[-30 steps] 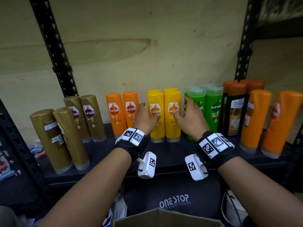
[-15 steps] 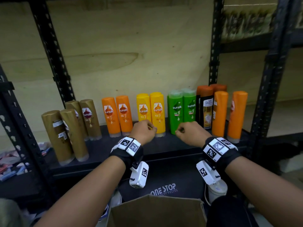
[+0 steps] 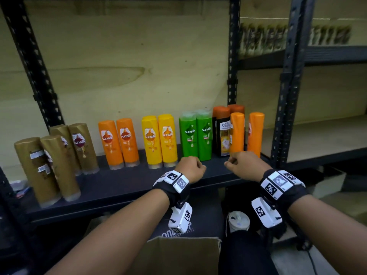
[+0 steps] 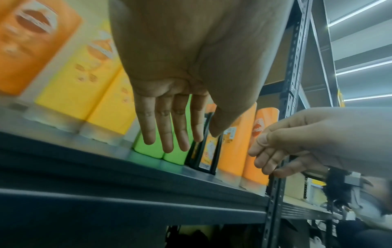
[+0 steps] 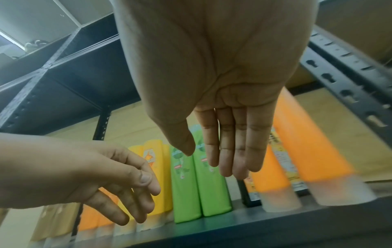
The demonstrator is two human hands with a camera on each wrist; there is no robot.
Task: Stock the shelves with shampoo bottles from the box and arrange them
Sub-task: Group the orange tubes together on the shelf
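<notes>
Bottles stand upright on the dark shelf (image 3: 123, 187) across the middle of the head frame, long axes vertical, caps down, labels facing me. From left of frame to right I read four gold Sunsilk bottles (image 3: 59, 165) in two staggered pairs, the front pair leaning a little left with torn stickers; two orange Sunsilk bottles (image 3: 119, 143); two yellow Sunsilk bottles (image 3: 158, 140); two green Sunsilk bottles (image 3: 195, 135); a black-labelled bottle with a brown-orange top (image 3: 222, 133); and two plain orange bottles (image 3: 246, 133) turned side-on. Within each pair the bottles touch; small gaps separate the colour groups.

My left hand (image 3: 190, 168) hangs just in front of the green pair and my right hand (image 3: 245, 162) just in front of the plain orange pair, neither touching a bottle. Both wrist views show each grip released, fingers straight or loosely relaxed and carrying nothing (image 4: 165, 127) (image 5: 231, 142).

At lower centre of the head frame the cardboard box (image 3: 178, 255) shows its top flap; I cannot see inside. A white lidded cup (image 3: 238, 221) sits below the shelf, right of centre. Black perforated uprights (image 3: 231, 56) frame the bay, a pale plywood back panel (image 3: 129, 56) behind. At upper right another shelf carries a blurred row of bottles (image 3: 278, 36).
</notes>
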